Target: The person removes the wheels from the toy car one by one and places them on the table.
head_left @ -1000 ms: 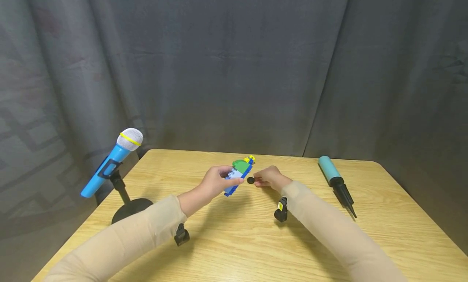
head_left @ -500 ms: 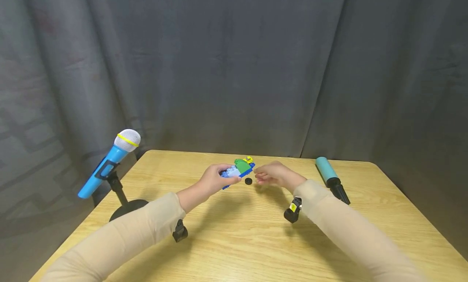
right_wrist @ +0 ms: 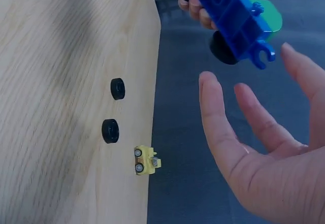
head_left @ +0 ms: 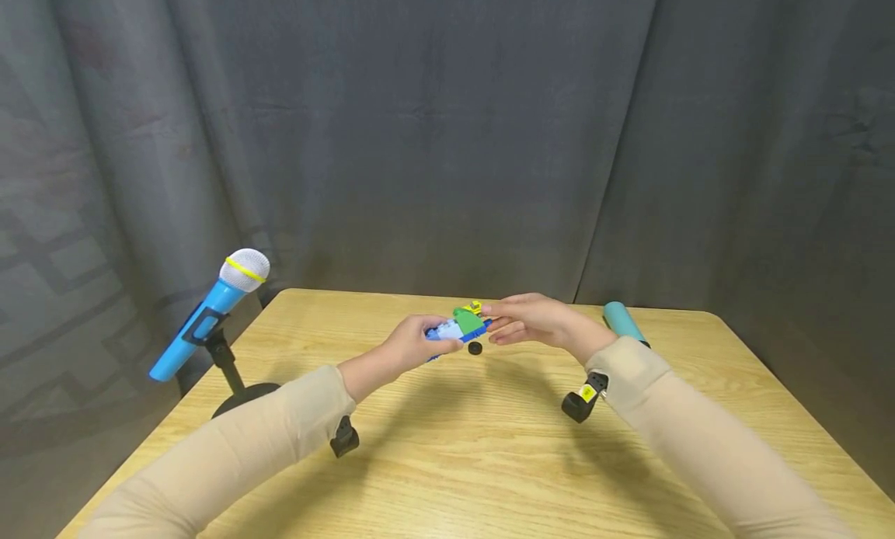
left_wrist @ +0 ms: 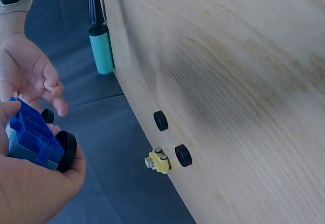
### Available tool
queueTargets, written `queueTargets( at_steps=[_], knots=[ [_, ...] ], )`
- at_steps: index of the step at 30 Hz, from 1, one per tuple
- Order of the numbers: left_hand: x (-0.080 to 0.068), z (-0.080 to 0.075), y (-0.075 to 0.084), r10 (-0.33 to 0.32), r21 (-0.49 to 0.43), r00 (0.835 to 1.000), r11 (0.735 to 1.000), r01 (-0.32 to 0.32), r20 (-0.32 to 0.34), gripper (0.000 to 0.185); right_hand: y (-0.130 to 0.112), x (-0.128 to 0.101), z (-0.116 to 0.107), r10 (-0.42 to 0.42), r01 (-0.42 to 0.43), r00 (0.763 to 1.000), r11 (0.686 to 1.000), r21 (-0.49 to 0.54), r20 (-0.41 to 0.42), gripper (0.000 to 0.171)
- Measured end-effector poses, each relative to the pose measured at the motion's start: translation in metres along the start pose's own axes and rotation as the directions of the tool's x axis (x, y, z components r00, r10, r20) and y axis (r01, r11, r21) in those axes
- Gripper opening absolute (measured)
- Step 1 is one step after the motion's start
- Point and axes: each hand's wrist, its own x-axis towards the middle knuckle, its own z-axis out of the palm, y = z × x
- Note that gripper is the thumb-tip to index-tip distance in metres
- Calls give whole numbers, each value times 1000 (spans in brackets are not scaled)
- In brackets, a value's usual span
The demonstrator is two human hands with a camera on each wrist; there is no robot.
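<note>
My left hand (head_left: 428, 340) grips a toy car (head_left: 456, 329) of blue bricks with a green top, held just above the wooden table (head_left: 447, 461). The car's blue base (right_wrist: 231, 13) carries a black wheel (right_wrist: 221, 47), and in the left wrist view my palm cups the car (left_wrist: 31, 132). My right hand (head_left: 505, 321) hovers by the car's green end with its fingers (right_wrist: 219, 117) straight and holding nothing. Two loose black wheels (right_wrist: 117, 88) (right_wrist: 110, 131) and a small yellow piece (right_wrist: 145, 160) lie on the table below.
A blue toy microphone (head_left: 210, 318) stands on a black stand at the table's left edge. A teal hand pump (head_left: 621, 320) lies at the far right. A dark curtain hangs behind the table.
My right hand left the black wheel on the table, rose and came up to the car's green end with its fingers spread. The left hand tipped the car flatter.
</note>
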Motion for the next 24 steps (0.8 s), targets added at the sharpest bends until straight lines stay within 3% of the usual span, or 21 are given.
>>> queueTargets(
  at_steps=[8,17,24],
  knots=[
    [0,1,5,55,24,997,998,-57,62,35,-6,-13,5,-27,33,993,998,-53,111,52],
    [1,2,9,110,27,986,993,-115,121,33,-2,-17,12,-74,70,997,990,-122,-26,48],
    [0,3,12,115,27,983,992,-120,145,34,2,-20,11,-72,65,996,991,-121,-54,47]
  ],
)
